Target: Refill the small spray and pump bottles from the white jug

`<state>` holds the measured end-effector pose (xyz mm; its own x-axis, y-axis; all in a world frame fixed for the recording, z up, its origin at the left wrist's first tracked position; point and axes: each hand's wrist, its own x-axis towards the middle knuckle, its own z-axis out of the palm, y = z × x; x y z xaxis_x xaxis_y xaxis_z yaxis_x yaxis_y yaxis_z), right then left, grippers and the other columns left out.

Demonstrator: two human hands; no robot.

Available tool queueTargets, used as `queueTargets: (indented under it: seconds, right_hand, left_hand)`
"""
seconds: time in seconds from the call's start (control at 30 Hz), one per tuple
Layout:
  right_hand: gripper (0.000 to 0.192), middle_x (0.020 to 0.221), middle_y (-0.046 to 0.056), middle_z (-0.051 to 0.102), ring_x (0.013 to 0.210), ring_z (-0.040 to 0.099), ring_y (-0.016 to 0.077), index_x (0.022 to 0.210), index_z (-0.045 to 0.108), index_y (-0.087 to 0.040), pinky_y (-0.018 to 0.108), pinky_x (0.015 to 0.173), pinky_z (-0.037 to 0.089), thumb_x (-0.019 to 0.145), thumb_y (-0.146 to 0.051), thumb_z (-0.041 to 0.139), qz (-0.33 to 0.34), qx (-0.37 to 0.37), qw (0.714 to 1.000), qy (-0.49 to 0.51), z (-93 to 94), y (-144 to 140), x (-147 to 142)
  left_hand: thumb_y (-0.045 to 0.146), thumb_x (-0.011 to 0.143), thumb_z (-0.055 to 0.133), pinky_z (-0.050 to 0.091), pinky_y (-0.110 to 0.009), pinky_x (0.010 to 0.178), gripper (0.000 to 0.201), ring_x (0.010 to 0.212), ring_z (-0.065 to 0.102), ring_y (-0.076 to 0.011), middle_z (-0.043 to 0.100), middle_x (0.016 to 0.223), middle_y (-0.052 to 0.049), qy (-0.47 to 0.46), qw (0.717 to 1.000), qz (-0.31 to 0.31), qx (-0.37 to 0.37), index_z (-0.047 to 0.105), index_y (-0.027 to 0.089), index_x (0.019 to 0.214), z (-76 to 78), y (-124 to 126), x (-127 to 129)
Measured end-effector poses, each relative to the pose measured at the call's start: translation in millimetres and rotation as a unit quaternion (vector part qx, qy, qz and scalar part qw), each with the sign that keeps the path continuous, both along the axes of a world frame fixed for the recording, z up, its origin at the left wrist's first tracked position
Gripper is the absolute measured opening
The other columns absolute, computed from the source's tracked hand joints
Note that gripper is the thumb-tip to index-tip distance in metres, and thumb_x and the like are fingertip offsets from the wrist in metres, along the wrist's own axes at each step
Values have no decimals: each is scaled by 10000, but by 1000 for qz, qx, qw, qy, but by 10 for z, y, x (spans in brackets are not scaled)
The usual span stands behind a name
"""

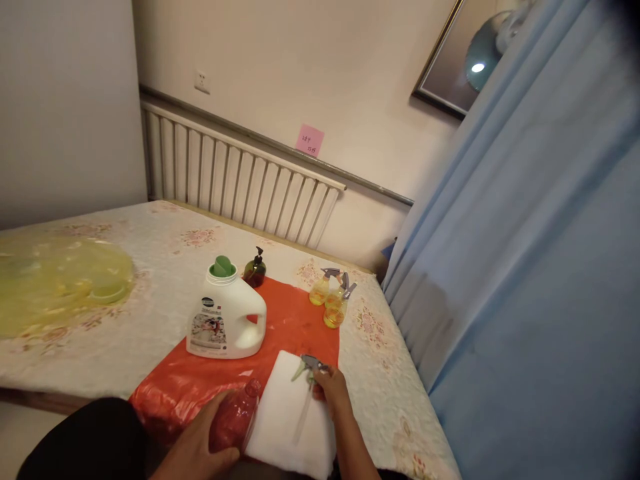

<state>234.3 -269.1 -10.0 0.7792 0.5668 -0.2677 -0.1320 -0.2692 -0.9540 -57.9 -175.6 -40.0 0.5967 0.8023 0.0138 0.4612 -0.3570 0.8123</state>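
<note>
Your left hand (200, 443) is gripping a red bottle (234, 420) lying on the orange sheet (295, 323), beside the white towel (293, 417). Your right hand (333, 393) is pinching a spray head (311, 365) over that towel, detergent jug (225, 320) sitting behind.

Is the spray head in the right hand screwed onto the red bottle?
No: the right hand holds the spray head over the white towel, apart from the red bottle in the left hand.

bed (150, 267) w/ floral cover | on it: orange sheet (295, 320), yellow plastic (55, 280)
</note>
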Motion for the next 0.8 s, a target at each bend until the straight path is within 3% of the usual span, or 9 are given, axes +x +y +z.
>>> queueTargets:
  seconds: [0.17,0.33,0.47,0.57,0.63,0.7,0.8]
  right_hand:
    - [235,503,-62,605,533,611,193,769,672,-227,284,528,449,537,-244,706,-57,-28,991,-122,-53,-94,74]
    - [112,570,-20,624,692,627,244,706,663,-248,318,660,444,595,-246,679,-91,-20,975,-202,13,-193,35]
    - [75,572,-26,610,634,585,215,697,668,-240,299,623,427,630,-273,670,-63,3,975,-214,91,-136,-57]
    - [81,536,-52,577,553,548,175,690,679,-226,270,562,419,626,-275,670,-8,30,980,-195,151,-10,-152]
    - [119,526,-65,563,503,530,153,729,688,-211,254,517,415,627,-268,665,31,51,983,-174,203,92,-227]
    - [152,537,-68,563,476,527,139,770,687,-198,244,487,416,636,-265,660,65,69,983,-154,264,197,-306]
    - [177,587,-51,605,502,574,140,820,685,-181,249,516,458,658,-251,674,109,92,981,-134,357,357,-417]
  left_hand:
    - [267,578,612,354,-447,1166,883,1392,427,-348,493,1494,-161,-18,1000,7,-7,386,119,1419,-19,10,28]
    - [290,564,627,337,-475,1172,872,1400,414,-357,514,1476,-161,-25,999,11,-33,400,158,1396,86,-14,34]
    - [267,568,612,345,-456,1168,870,1397,422,-342,496,1486,-179,-28,998,-11,-62,403,112,1398,190,-30,39]
    - [213,547,621,373,-430,1155,887,1392,434,-327,519,1479,-131,-27,995,-24,-89,418,162,1408,266,-14,51]
    - [185,524,641,384,-437,1148,885,1385,443,-334,544,1463,-97,-26,993,-38,-109,460,204,1391,389,17,61]
    - [181,522,663,395,-457,1138,859,1366,465,-349,575,1436,-81,-43,987,-72,-134,506,215,1366,605,64,68]
    - [133,545,650,468,-442,1067,820,1282,550,-329,645,1353,7,-93,955,-187,-212,542,312,1338,1016,166,80]
